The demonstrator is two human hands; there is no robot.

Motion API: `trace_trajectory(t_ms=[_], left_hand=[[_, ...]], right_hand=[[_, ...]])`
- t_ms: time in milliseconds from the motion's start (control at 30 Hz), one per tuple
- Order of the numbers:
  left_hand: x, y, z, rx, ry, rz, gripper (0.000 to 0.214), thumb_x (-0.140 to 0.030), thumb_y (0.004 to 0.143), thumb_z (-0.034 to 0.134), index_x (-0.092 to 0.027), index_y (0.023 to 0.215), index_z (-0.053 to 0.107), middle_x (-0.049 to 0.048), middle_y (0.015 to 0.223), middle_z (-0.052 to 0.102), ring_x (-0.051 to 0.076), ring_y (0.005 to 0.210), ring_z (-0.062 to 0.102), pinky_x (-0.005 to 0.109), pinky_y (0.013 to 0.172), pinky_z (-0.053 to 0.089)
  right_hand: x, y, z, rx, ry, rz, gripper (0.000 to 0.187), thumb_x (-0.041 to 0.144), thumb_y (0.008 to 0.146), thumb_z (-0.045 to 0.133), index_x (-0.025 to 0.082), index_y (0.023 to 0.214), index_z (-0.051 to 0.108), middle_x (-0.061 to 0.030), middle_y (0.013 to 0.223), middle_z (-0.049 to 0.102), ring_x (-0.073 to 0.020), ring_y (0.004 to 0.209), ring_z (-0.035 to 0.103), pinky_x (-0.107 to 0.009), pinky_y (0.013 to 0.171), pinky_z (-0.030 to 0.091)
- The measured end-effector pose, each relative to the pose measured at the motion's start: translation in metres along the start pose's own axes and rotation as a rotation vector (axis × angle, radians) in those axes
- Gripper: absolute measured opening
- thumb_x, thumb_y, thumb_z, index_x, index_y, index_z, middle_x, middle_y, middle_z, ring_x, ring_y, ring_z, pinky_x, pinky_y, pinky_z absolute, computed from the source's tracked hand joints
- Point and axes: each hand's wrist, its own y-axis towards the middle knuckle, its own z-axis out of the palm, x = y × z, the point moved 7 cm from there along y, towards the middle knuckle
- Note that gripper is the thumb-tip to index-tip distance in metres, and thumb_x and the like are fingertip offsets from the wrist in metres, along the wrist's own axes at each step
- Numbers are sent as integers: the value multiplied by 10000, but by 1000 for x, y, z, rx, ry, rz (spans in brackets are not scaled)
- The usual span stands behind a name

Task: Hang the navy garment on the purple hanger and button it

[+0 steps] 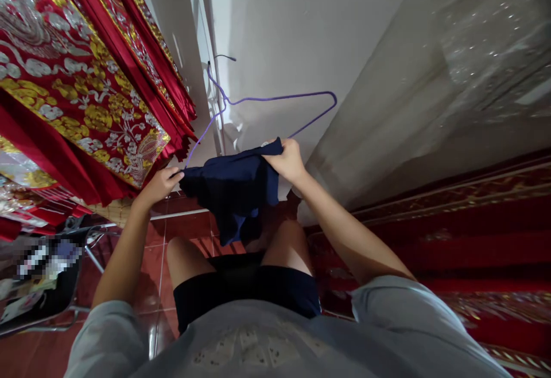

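A dark navy garment [232, 180] hangs stretched between my two hands, its lower part falling in folds above my knees. At its left top corner, my left hand [166, 182] pinches the cloth edge close to the hanger wire. My right hand [287, 160] grips the opposite top corner, fingers partly behind the fabric. A purple wire hanger [279, 98] is behind and above the garment, its arms spread against the pale wall. The hanger's lower part is hidden by the cloth, so I cannot tell how the two are joined.
Red cloths [99, 80] with gold and silver embroidery hang at the left. A black chair [64, 297] with things on it stands at lower left on red floor tiles [150, 275]. Clear plastic sheeting [486, 51] covers something at the right, above red fabric [465, 240].
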Motion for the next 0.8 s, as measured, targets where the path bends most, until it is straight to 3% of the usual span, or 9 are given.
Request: trace_trajectory(t_ms=[67,167,333,433,500,567,633,700,800], left_hand=[[11,-1,4,80,1,-36,359,-483,871,528,-206,646,490,-10,621,496,161,647,487,286,690,432],[9,-1,-16,-93,-2,-39,296,-445,883,531,-189,740,571,15,717,581,185,748,555,309,808,469],[-30,11,-41,-277,-41,118,254,-378,959,465,-176,970,618,46,922,642,194,875,596,322,907,494],[-47,24,-46,-297,26,177,342,-297,930,495,-162,1225,604,79,1111,673,217,1008,622,352,1023,474],[-50,32,-45,-252,82,196,435,-264,927,478,-147,1333,581,99,1185,684,241,1076,630,368,1046,470],[-48,36,-46,-212,121,200,438,-252,940,447,-143,1329,617,103,1185,706,255,1090,639,371,1040,476],[-44,39,-49,-190,128,176,415,-255,945,453,-151,1288,661,88,1103,733,243,1001,661,358,992,497],[-41,41,-48,-135,103,160,398,-274,946,487,-158,1273,681,67,1004,743,219,877,665,340,919,519],[-43,44,-46,-94,53,187,381,-304,953,525,-160,1259,701,67,1027,751,219,885,677,342,909,522]], right_hand=[[-1,-1,3,15,13,7,296,329,732,699,227,574,470,-3,600,489,-147,598,466,-316,592,433],[-6,-5,17,51,42,48,289,370,744,713,221,602,510,-12,616,510,-154,615,478,-315,592,449],[2,-11,46,46,81,46,296,381,784,670,228,611,485,-11,619,508,-171,644,519,-327,648,495],[11,-13,52,82,69,-1,225,347,813,601,225,642,521,-27,652,569,-204,698,595,-364,735,538],[14,-12,39,37,23,-66,121,319,805,596,208,813,646,-66,829,685,-251,879,669,-408,874,553],[12,-8,13,-77,-28,-102,378,307,802,620,207,1162,678,-102,1093,725,-285,1096,668,-448,1000,527],[3,0,-15,-170,-42,-67,631,324,817,648,220,1430,546,-116,1198,715,-292,1142,668,-464,1009,531],[-9,13,-38,-196,-26,-13,709,356,822,683,215,1491,495,-107,1113,739,-283,1042,704,-458,942,563],[-16,33,-58,-156,-23,25,582,401,772,766,188,1303,661,-76,941,751,-272,923,720,-442,873,586]])
